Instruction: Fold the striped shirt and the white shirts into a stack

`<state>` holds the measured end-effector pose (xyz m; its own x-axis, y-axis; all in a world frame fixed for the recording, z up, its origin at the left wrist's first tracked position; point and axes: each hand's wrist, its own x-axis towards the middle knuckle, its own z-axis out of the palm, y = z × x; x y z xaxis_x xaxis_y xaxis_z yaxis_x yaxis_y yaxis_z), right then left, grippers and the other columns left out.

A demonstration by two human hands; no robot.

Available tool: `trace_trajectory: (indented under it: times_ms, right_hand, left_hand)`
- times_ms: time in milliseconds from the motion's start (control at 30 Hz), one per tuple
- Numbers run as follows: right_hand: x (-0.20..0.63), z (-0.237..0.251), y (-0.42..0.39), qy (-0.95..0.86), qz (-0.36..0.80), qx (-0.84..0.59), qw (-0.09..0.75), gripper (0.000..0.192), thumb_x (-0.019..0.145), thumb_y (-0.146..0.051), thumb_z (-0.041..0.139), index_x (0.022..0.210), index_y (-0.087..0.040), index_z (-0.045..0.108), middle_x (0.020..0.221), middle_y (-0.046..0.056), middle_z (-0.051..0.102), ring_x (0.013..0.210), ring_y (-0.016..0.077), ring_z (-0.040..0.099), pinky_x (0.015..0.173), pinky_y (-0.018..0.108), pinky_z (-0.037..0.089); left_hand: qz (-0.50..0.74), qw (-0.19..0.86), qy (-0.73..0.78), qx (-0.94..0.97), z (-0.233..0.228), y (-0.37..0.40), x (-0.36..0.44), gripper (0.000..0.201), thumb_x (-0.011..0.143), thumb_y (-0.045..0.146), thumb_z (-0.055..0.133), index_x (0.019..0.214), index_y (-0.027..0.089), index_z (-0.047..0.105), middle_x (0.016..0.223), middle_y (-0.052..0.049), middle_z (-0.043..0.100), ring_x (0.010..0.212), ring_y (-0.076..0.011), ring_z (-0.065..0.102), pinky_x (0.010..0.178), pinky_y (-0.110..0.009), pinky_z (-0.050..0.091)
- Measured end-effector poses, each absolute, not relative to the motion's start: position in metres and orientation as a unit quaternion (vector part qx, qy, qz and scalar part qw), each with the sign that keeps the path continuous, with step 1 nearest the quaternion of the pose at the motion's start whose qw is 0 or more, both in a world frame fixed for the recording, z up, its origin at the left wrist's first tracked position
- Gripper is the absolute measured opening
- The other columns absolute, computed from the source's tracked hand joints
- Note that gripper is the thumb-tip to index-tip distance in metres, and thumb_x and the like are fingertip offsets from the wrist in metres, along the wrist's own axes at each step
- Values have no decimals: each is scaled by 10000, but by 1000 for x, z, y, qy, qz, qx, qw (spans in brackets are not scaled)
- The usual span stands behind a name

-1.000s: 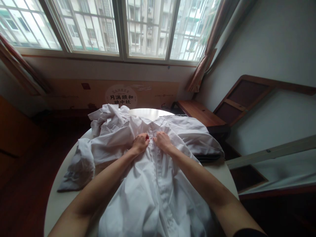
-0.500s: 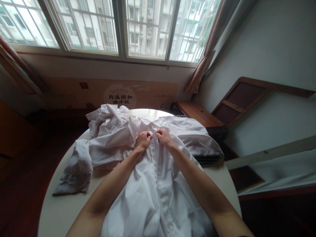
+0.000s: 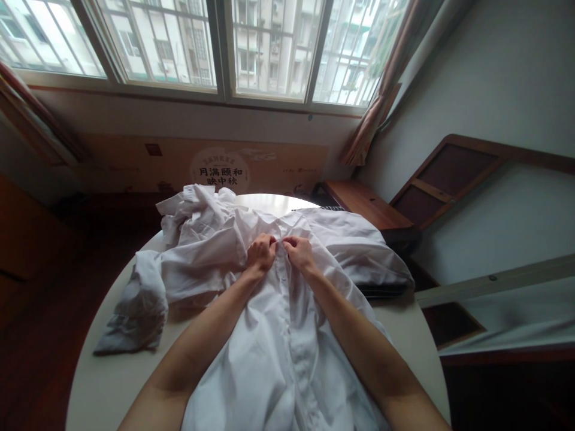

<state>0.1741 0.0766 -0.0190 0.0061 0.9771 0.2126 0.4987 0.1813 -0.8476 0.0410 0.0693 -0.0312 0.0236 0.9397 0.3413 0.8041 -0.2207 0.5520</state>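
Your round worktop (image 3: 112, 383) fills the lower half of the view, pale and bare at its 8 o'clock edge. No container stands on it; everything it carries is loose cloth.

Your white shirt (image 3: 287, 353) is the largest item. It lies lengthwise from the 6 o'clock edge to the centre, front up, the button placket running along its middle toward 12 o'clock. Its right shoulder and sleeve spread toward 2 o'clock, overhanging a dark flat object whose edge shows beneath; what that object is cannot be told.

A second mass of crumpled white cloth (image 3: 197, 233) sits at 11 o'clock, touching the shirt. A sleeve-like end (image 3: 135, 314) trails from it toward 9 o'clock and rests on the worktop. Whether this mass is a separate garment or part of the same shirt cannot be told.

Your left hand (image 3: 261, 252) and right hand (image 3: 299, 252) meet at the upper end of the placket, near the collar, at the centre of the worktop. Both are curled, fingertips pinching the shirt fabric on either side of the placket, knuckles nearly touching. Whether a button sits between the fingers is too small to tell.

Beyond the worktop at 12 o'clock, a cardboard panel (image 3: 220, 170) with printed characters leans below the window (image 3: 269, 48).
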Motion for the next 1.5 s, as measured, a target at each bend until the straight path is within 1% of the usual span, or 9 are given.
trace_trajectory:
  times_ms: [267, 400, 667, 833, 967, 1167, 1300, 1400, 1500]
  right_hand:
    - [175, -24, 78, -636, 290, -574, 426, 190, 732, -209, 568, 811, -162, 734, 747, 41, 721, 694, 166, 659, 676, 251, 505]
    - [176, -26, 79, -629, 322, -562, 430, 200, 717, -207, 558, 797, -176, 738, 659, 18, 697, 614, 146, 636, 597, 227, 495]
    - [177, -21, 78, -596, 412, -538, 431, 224, 686, -210, 548, 790, -134, 730, 569, 6, 651, 432, 86, 504, 406, 178, 381]
    - [179, -22, 80, -575, 465, -509, 441, 205, 674, -172, 545, 780, -139, 717, 647, 15, 681, 514, 96, 569, 488, 185, 459]
    - [179, -26, 84, -537, 513, -505, 439, 210, 664, -120, 509, 763, -138, 694, 637, 10, 673, 552, 116, 613, 554, 220, 511]
    - [181, -30, 87, -603, 408, -520, 445, 110, 668, -169, 610, 741, -146, 688, 697, 31, 696, 619, 149, 642, 577, 233, 510]
    - [178, -29, 81, -660, 280, -549, 429, 119, 727, -164, 583, 769, -170, 695, 727, 28, 703, 682, 160, 647, 662, 253, 497]
    - [172, -28, 73, -696, 165, -560, 419, 136, 776, -157, 554, 784, -171, 688, 781, 46, 695, 733, 171, 630, 724, 277, 474]
    - [166, -28, 66, -715, 97, -551, 418, 137, 807, -167, 546, 802, -160, 683, 827, 68, 680, 772, 184, 615, 740, 282, 457]
  left_hand:
    - [350, 131, 616, 694, -32, 72, 42, 125, 863, 238, 517, 842, 202, 635, 897, -48, 649, 806, -184, 595, 732, -280, 414]
    - [348, 104, 610, 704, -32, 70, 42, 133, 876, 231, 506, 851, 208, 636, 893, -51, 644, 790, -190, 591, 702, -283, 399]
    - [334, 38, 597, 729, -35, 67, 43, 182, 907, 216, 455, 877, 210, 634, 898, -68, 622, 804, -200, 579, 696, -292, 374]
    - [366, 72, 604, 705, -38, 69, 43, 143, 880, 232, 499, 852, 208, 637, 876, -61, 645, 771, -204, 584, 677, -297, 375]
    - [377, 99, 596, 702, -39, 70, 45, 146, 866, 242, 510, 821, 203, 644, 848, -66, 660, 771, -208, 592, 688, -301, 387]
    - [430, 183, 552, 691, -39, 74, 43, 140, 826, 213, 527, 811, 191, 664, 817, -65, 688, 745, -193, 611, 714, -292, 429]
    - [473, 263, 517, 663, -42, 80, 41, 147, 794, 221, 540, 793, 181, 681, 787, -54, 697, 712, -175, 623, 692, -275, 449]
    - [507, 328, 504, 618, -45, 83, 42, 187, 788, 295, 552, 768, 162, 682, 739, -47, 685, 670, -165, 616, 637, -261, 452]
    - [535, 376, 507, 561, -46, 85, 44, 201, 740, 341, 609, 719, 147, 656, 676, -36, 655, 615, -149, 594, 578, -243, 446]
